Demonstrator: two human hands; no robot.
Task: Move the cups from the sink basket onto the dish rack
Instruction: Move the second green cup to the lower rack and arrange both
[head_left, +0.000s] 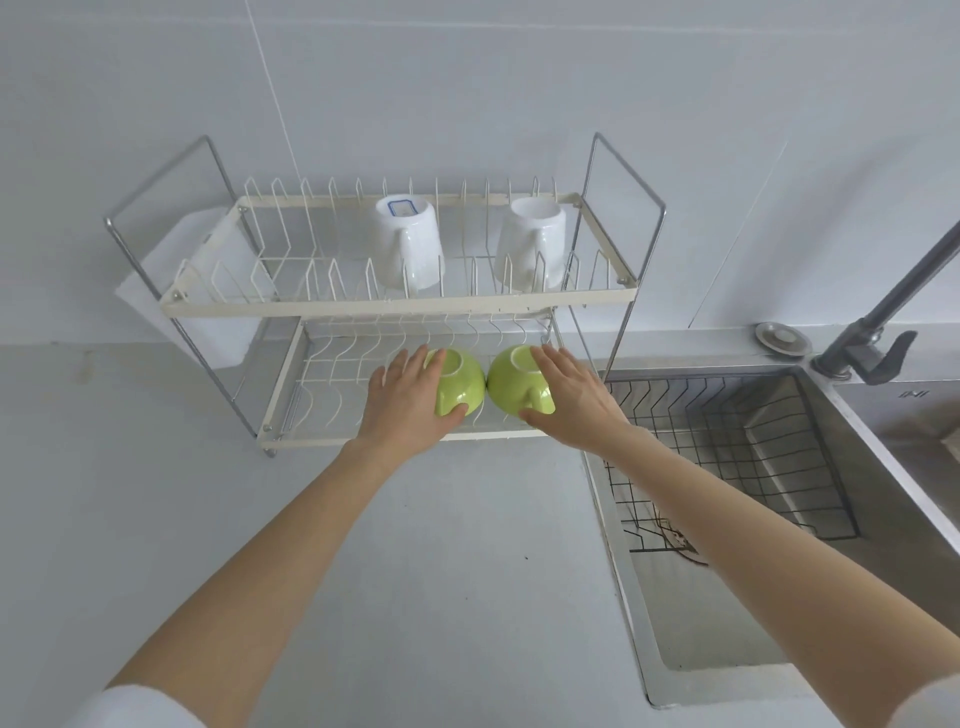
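Two green cups, the left cup (460, 384) and the right cup (517, 382), sit upside down and touching on the lower tier of the dish rack (395, 306), handles toward me. My left hand (402, 400) wraps the left cup from its left side, fingers curled over the base; my right hand (569, 397) grips the right cup from its right. Two white mugs (410, 241) stand inverted above. The sink basket (727, 457) at right holds no cups, so I judge release comes next.

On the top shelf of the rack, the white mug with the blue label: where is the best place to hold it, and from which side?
Probably its handle. The white mug stands upside down and its handle faces you, so a hand coming from the front can hook it between the rack wires.
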